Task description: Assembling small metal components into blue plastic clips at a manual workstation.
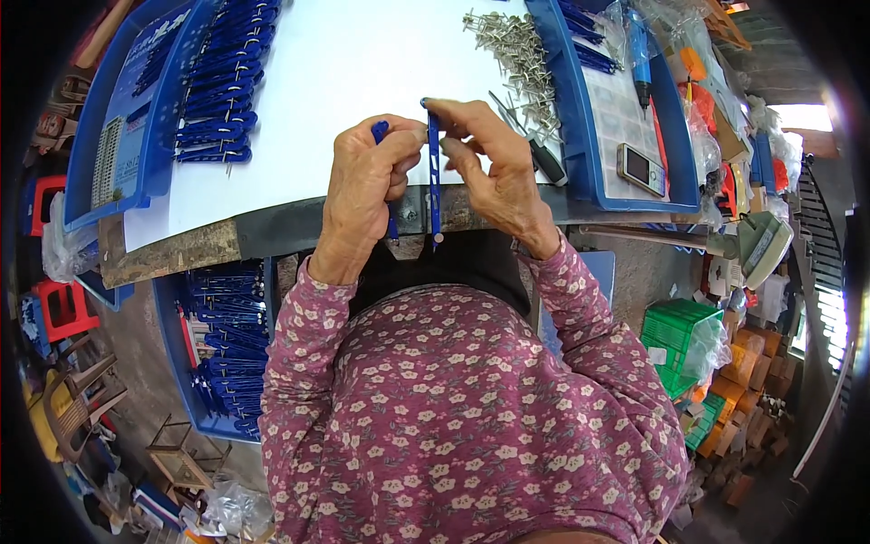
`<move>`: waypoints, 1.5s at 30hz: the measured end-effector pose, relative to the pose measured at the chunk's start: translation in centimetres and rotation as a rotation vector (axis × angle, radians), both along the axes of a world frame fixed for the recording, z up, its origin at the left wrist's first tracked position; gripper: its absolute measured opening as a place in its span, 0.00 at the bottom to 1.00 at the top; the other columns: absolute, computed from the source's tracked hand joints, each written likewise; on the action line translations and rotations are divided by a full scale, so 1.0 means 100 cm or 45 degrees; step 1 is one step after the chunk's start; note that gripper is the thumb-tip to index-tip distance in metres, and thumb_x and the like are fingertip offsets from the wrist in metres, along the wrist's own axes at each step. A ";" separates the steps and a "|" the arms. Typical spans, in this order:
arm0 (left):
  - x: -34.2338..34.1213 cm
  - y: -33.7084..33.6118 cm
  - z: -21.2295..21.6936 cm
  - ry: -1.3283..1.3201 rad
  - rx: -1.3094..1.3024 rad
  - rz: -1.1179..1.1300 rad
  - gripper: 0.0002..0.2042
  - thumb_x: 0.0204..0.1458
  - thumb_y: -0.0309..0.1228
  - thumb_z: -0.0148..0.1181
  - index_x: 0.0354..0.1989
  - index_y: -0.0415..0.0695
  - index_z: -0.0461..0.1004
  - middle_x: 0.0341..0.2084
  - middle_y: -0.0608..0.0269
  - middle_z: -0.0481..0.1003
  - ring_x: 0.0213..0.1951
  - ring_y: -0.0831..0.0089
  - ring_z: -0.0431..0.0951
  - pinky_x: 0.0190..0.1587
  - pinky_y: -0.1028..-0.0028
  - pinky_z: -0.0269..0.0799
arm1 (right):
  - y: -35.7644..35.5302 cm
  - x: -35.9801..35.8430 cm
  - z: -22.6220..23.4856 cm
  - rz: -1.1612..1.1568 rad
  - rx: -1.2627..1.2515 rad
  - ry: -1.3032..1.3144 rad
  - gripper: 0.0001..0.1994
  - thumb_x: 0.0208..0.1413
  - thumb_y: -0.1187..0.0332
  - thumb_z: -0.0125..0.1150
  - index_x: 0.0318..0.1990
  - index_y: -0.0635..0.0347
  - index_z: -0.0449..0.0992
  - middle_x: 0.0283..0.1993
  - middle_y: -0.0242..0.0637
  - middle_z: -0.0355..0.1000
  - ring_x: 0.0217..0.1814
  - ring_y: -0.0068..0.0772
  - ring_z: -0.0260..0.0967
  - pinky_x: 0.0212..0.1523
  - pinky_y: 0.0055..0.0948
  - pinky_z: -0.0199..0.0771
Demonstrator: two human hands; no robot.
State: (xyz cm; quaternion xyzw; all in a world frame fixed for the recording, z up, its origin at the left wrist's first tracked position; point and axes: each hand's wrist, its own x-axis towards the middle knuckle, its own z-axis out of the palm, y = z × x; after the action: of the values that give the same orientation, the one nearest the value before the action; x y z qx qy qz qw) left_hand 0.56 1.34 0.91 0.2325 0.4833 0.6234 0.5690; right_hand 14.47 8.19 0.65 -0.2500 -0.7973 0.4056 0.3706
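Head view: both bare hands are at the centre of the frame, raised just above the near edge of the table (186, 247). Left hand (358, 177) is closed, its fingers curled around a short blue strip (380, 131); the top of this strip shows above the fist and its lower end shows beneath. Right hand (497, 172) grasps a long blue strip (434, 186) near its top, between thumb and fingers. That strip stands nearly upright between the hands, with a round metal end at the bottom. Whether the left fingertips also touch it cannot be told.

A white sheet (362, 82) covers the tabletop. A row of blue strips (222, 95) lies at the upper left, beside a blue tray (149, 177). At the upper right lie a pile of metal pins (521, 56) and, just below, a tool with a black handle (549, 166). Right of these, a second tray (583, 136) holds a grey phone (642, 170) and a blue power tool (640, 54). At the lower left, a third tray (204, 419) contains further blue strips.
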 end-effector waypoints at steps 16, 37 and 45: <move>0.002 0.003 0.016 0.318 0.137 -0.121 0.03 0.49 0.26 0.53 0.25 0.41 0.70 0.14 0.77 0.60 0.14 0.90 0.52 0.15 0.86 0.43 | 0.021 0.009 0.001 0.248 0.549 0.080 0.18 0.46 0.85 0.54 0.47 0.67 0.71 0.37 0.44 0.71 0.35 0.32 0.72 0.33 0.24 0.72; -0.016 0.022 0.006 1.527 0.600 0.075 0.02 0.45 0.23 0.53 0.24 0.41 0.67 0.12 0.58 0.67 0.13 0.64 0.67 0.17 0.69 0.59 | 0.047 -0.012 0.018 0.400 -1.006 0.010 0.11 0.55 0.65 0.57 0.26 0.63 0.73 0.16 0.26 0.63 0.13 0.11 0.53 0.13 0.12 0.50; -0.021 0.029 0.004 1.495 0.480 0.188 0.02 0.46 0.24 0.53 0.25 0.39 0.68 0.11 0.60 0.68 0.12 0.69 0.68 0.17 0.71 0.59 | 0.033 -0.026 0.017 0.118 -0.728 0.166 0.08 0.54 0.70 0.57 0.29 0.67 0.75 0.19 0.31 0.69 0.18 0.15 0.64 0.19 0.13 0.62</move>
State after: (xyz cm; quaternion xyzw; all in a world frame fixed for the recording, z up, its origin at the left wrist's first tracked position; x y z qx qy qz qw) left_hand -1.50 4.29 1.30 0.5990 0.6120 0.5038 0.1129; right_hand 11.84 11.51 2.32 -0.2810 -0.6357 0.6455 0.3167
